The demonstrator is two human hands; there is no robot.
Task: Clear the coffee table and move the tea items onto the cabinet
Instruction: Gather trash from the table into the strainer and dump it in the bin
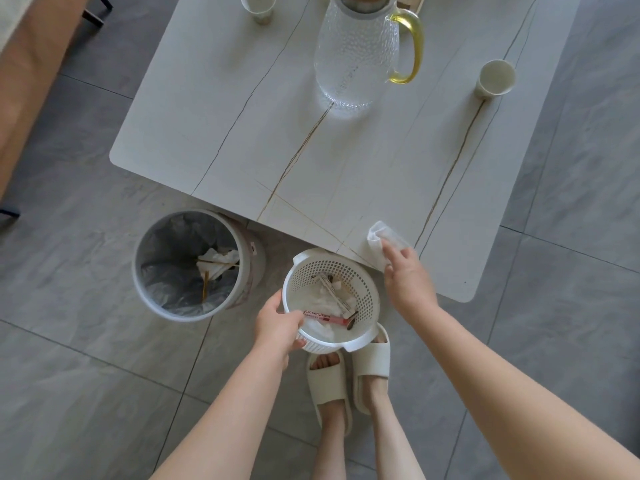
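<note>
— Coffee table (242, 116): what's on it?
— Glass pitcher (356, 57), two cups (496, 77) (258, 6).
— Hands?
— Left hand (277, 323) grips the white perforated basket (360, 282) beside the near edge; right hand (408, 275), fingers flat, presses a tissue (375, 240) on the tabletop.

Soft, even daylight; faint shadows under the glass pitcher (356, 53), mild glare on its handle; wide-angle bending away from it

Lower centre, the left hand (277, 323) grips a white basket (332, 299); the right hand (408, 275) presses a tissue (377, 240) on the table (242, 133).
</note>
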